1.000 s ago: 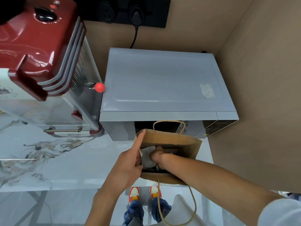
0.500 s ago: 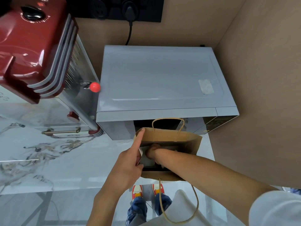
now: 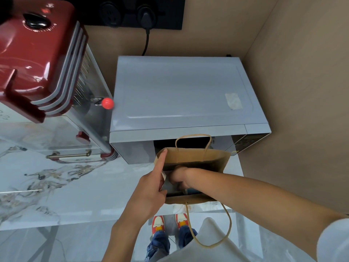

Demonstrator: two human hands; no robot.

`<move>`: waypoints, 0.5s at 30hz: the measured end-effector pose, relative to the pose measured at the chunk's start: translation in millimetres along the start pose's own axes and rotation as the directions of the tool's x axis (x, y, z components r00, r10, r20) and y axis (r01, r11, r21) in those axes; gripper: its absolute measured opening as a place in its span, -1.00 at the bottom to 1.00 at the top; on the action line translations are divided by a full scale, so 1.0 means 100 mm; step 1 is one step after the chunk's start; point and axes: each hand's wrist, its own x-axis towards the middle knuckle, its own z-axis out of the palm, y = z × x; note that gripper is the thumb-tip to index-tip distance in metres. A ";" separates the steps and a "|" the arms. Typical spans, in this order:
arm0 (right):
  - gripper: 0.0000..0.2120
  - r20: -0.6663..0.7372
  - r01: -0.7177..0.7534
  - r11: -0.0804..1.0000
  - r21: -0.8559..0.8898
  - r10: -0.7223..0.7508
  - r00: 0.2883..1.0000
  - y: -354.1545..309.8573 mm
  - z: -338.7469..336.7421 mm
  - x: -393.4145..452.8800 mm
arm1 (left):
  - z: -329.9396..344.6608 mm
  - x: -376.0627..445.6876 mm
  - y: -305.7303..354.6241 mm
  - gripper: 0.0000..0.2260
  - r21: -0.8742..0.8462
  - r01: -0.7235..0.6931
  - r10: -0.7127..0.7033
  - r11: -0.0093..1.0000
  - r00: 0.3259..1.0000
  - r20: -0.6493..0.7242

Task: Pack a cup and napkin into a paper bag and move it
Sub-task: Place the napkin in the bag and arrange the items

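A brown paper bag (image 3: 194, 157) stands open on the marble counter (image 3: 75, 186), just in front of the microwave. My left hand (image 3: 149, 191) pinches the bag's left rim, its index finger stretched up along the edge. My right hand (image 3: 184, 175) reaches down inside the bag with its knuckles showing and its fingertips hidden. A pale grey-white thing (image 3: 169, 186) and a bit of blue (image 3: 192, 190) show in the bag beneath that hand. I cannot tell which is the cup or the napkin, nor whether the right hand holds anything.
A grey microwave (image 3: 179, 91) sits right behind the bag. A red and chrome appliance (image 3: 37, 53) with a red knob (image 3: 107, 103) stands on the left. A brown wall (image 3: 302, 110) closes the right side. The bag's near handle (image 3: 226, 227) hangs over the counter edge.
My right hand has gone a little deeper into the bag, and less of the white thing shows. My left hand keeps its hold on the rim.
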 end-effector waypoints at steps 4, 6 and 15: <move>-0.59 0.042 -0.098 0.953 0.286 0.090 0.995 0.11 -0.02 0.00 | 0.01 0.01 -0.01 0.04 0.010 -0.002 0.002 1.000 1.000 -0.009; -0.71 -0.012 -0.061 0.975 0.215 0.065 0.998 0.18 -0.09 -0.02 | 0.01 0.01 -0.01 0.05 0.017 -0.004 0.004 1.000 1.000 -0.008; -0.73 -0.186 -0.081 0.771 -0.631 -0.048 0.981 0.34 -0.41 -0.05 | 0.06 -0.02 0.02 -0.03 -0.004 -0.011 0.011 1.000 1.000 -0.011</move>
